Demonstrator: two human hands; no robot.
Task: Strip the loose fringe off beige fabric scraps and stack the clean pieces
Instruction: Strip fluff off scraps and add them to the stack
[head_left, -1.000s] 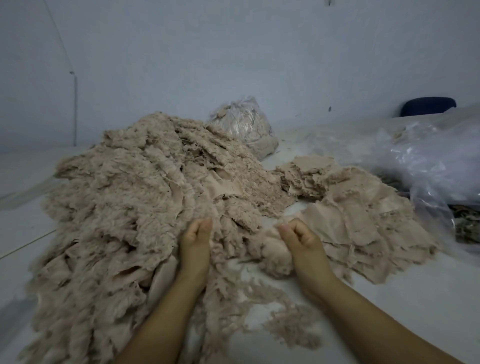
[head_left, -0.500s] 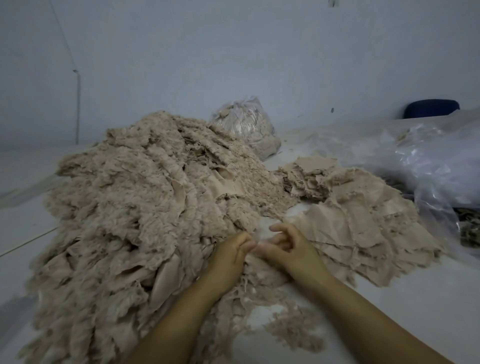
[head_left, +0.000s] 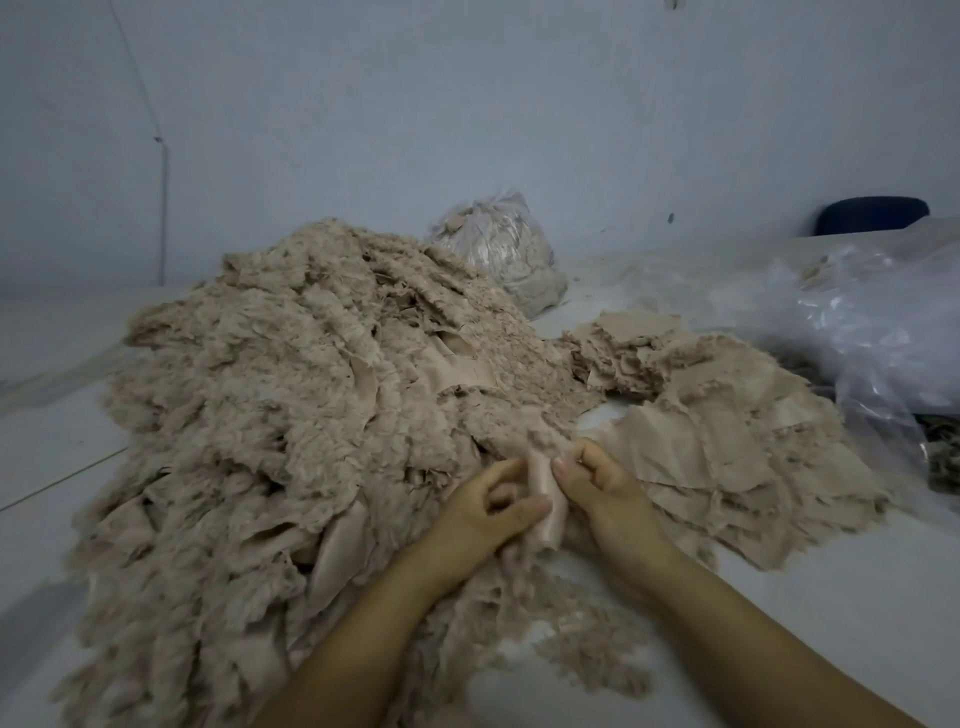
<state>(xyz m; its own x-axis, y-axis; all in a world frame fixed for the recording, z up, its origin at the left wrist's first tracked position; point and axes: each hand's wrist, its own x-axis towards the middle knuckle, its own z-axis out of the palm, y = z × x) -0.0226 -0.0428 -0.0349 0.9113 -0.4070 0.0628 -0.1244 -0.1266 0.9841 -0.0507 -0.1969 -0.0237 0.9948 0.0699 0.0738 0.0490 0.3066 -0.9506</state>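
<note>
Both hands pinch one small smooth beige fabric scrap (head_left: 545, 493) between them, left hand (head_left: 488, 512) and right hand (head_left: 605, 491) curled, just right of the big frayed beige heap (head_left: 270, 415).

Two bare forearms enter from the lower edge of the view, one on each side. No sleeve, cuff, glove or wrap covers either one; both are uncovered from the frame edge to the wrist. The left hand (head_left: 488, 512) carries no ring, band or watch on any part that shows. The right hand (head_left: 605, 491) is equally plain. The nails on the fingers (head_left: 563, 466) look short and unpainted, though the dim light blurs finer detail. Nothing else of the person is visible.
</note>
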